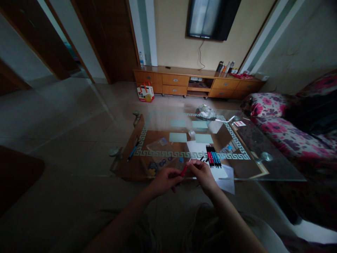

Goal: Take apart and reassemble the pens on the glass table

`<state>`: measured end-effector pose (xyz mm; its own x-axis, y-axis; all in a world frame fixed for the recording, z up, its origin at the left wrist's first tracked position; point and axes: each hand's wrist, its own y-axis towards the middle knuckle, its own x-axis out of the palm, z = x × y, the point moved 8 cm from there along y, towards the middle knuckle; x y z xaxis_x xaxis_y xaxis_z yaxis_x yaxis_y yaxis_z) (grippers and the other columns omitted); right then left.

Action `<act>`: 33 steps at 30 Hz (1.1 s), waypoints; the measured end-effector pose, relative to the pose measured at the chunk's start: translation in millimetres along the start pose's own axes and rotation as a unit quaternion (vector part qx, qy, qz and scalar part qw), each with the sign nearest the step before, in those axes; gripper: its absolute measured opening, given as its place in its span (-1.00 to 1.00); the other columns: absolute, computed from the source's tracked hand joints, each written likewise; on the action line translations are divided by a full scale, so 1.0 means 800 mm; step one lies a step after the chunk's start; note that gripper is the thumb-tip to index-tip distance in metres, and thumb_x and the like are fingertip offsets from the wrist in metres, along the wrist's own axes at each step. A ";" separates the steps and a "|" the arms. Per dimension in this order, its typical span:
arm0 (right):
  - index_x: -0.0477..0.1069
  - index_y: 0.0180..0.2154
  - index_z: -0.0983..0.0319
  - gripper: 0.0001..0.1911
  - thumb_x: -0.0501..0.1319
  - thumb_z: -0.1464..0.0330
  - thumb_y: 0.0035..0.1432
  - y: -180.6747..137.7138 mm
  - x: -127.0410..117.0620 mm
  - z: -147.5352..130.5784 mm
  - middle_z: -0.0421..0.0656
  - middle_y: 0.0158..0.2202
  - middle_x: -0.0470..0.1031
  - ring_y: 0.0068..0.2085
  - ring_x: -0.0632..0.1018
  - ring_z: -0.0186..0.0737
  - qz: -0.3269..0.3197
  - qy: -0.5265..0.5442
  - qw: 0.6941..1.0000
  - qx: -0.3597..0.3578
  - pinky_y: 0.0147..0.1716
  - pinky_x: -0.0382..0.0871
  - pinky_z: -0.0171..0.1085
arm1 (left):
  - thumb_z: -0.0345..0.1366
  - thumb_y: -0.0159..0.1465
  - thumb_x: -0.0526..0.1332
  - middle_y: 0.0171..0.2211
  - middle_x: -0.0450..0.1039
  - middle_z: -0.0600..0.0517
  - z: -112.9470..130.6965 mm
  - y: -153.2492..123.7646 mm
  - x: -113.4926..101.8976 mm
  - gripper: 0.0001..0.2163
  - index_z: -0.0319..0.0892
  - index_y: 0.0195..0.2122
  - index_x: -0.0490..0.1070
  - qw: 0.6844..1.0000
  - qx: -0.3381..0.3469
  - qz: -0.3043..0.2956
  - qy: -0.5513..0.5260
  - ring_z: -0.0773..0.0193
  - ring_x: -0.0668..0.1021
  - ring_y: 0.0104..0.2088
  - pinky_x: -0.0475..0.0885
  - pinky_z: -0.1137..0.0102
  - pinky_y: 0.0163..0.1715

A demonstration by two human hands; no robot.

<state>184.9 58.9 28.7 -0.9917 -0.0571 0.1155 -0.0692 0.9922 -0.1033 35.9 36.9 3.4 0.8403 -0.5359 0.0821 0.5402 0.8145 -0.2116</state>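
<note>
One left hand (pixel 167 178) and one right hand (pixel 202 173) meet at a red pen (pixel 184 171) above a glass table (pixel 281 172).
The left hand is clamped round the pen, apparently steadying it with its upper end free; right fingertips come together there by a thin white piece (pixel 190 160), though I cannot tell whether they pinch it; just beyond lie a row of pens (pixel 213 156) on white paper (pixel 220 173), perhaps kept side by side within reach; farther back sits a plastic bag (pixel 205 111).

The red pen barrel (pixel 183 171) slants between my left fingers (pixel 173 171), its upper end toward my right fingers (pixel 194 166), which pinch a thin pale piece (pixel 190 160). Just right of these lie small black pieces (pixel 202 158); beside them, red and blue pens (pixel 214 157) with black ends lie in a row.
</note>
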 end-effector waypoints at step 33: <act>0.55 -0.29 0.20 -0.72 0.28 0.12 0.14 -0.006 0.024 0.025 -0.17 -0.28 0.59 -0.25 0.54 -0.20 -0.107 -0.077 0.990 0.046 -0.18 0.39 -0.24 | -0.39 0.07 0.43 -0.22 0.47 -0.01 0.004 -0.004 0.003 -0.24 -0.01 0.28 0.16 0.998 0.064 -0.007 -0.022 0.23 0.57 -0.24 0.51 0.27 -0.20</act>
<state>164.1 51.0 11.7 -0.9578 -0.2874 -0.0059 -0.2815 0.9418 -0.1839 36.1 34.1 7.3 0.8318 -0.5400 0.1284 0.5516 0.8299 -0.0833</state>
